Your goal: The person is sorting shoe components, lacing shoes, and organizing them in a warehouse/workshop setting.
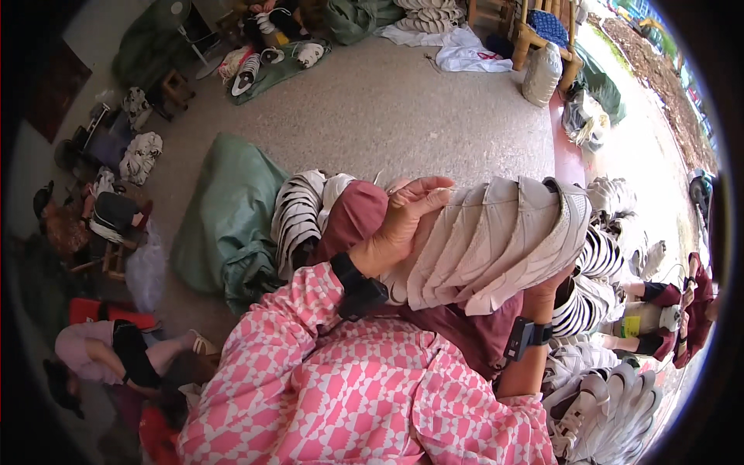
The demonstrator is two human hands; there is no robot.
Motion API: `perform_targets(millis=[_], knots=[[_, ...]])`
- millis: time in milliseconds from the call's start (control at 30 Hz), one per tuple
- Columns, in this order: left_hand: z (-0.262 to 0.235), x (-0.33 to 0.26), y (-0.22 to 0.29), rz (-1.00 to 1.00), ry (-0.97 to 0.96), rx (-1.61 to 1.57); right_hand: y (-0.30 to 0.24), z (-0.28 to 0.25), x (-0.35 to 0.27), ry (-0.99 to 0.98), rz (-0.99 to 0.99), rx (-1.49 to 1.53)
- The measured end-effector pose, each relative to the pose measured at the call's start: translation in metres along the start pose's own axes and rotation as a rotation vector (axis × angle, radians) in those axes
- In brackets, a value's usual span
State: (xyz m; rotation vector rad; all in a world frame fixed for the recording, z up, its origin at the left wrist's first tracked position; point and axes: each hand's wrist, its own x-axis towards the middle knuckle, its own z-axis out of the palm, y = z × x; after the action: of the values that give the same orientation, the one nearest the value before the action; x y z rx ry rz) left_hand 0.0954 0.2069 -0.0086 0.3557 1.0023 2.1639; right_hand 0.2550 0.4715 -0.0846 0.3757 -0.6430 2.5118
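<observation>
A nested stack of off-white shoe uppers (pixel 496 240) lies across in front of me, over my dark red trouser legs. My left hand (pixel 399 225) grips the stack's left end, thumb and fingers closed on the edge of the endmost upper. At the other end my right hand (pixel 549 288) supports the stack from below; its fingers are mostly hidden behind the uppers. Just left of my knee stands another pile of nested white uppers (pixel 298 213). More striped stacks of uppers (pixel 577 306) sit close by my right arm.
A green cloth sack (pixel 232 209) slumps on the floor at left. White shoe parts (pixel 604 411) are heaped at lower right. People work with similar pieces at far left, at the back and at right. A filled pale sack (pixel 542 75) stands by a bamboo chair (pixel 549 35).
</observation>
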Motion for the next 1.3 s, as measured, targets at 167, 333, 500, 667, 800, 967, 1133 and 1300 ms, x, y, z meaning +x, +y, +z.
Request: perform_targets(millis=[167, 333, 500, 667, 800, 967, 1133, 1300], knots=[[-0.064, 0.001, -0.044, 0.02, 0.251, 0.402, 0.047, 0.088, 0.039, 0.392, 0.109, -0.72], [-0.065, -0.013, 0.008, 0.19, 0.218, 0.963, 0.086, 0.104, 0.035, 0.178, 0.166, -1.107], [-0.003, -0.015, 0.046, 0.149, 0.023, 0.759, 0.116, 0.115, 0.034, 0.199, 0.067, -1.211], [-0.008, 0.037, 0.037, 0.416, 0.08, 1.131, 0.104, 0.114, 0.036, 0.076, 0.078, -1.361], [-0.007, 0.079, 0.039, 0.201, -0.174, 0.925, 0.112, 0.101, 0.063, 0.175, 0.097, -1.427], [-0.036, 0.114, 0.03, 0.113, -0.121, 1.145, 0.127, 0.08, 0.094, 0.145, 0.112, -1.191], [-0.036, 0.102, 0.026, 0.105, -0.127, 1.188, 0.116, 0.055, 0.087, 0.16, 0.369, -1.038], [-0.042, 0.061, 0.013, 0.285, -0.138, 1.178, 0.117, 0.066, 0.06, 0.038, 0.243, -1.272]])
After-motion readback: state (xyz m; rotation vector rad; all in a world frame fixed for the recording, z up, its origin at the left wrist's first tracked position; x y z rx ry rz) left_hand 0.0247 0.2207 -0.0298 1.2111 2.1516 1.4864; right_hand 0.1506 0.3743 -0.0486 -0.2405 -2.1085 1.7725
